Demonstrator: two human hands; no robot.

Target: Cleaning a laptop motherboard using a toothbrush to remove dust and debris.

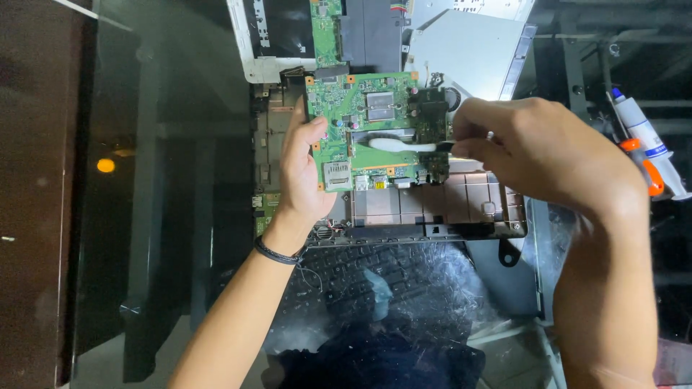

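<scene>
1. One glass table [173, 216] lies under everything I see.
2. One open laptop base [432, 205] sits on it, and I place the rest from this base.
3. One keyboard [375, 281] in clear plastic wrap lies just nearer me than the base.
4. One silver drive [468, 50] lies beyond the base.
5. One green board [360, 130] hangs over the base's far half, tilted up.
6. My left hand [303, 173] comes from the base's left, palm in, fingers closed on the board's left edge.
7. My right hand [533, 155] arches over the base's right side, fingertips pinching one white brush [400, 145] whose tip lies on the board.
8. One white tube [649, 144] rests well right of the base.
</scene>
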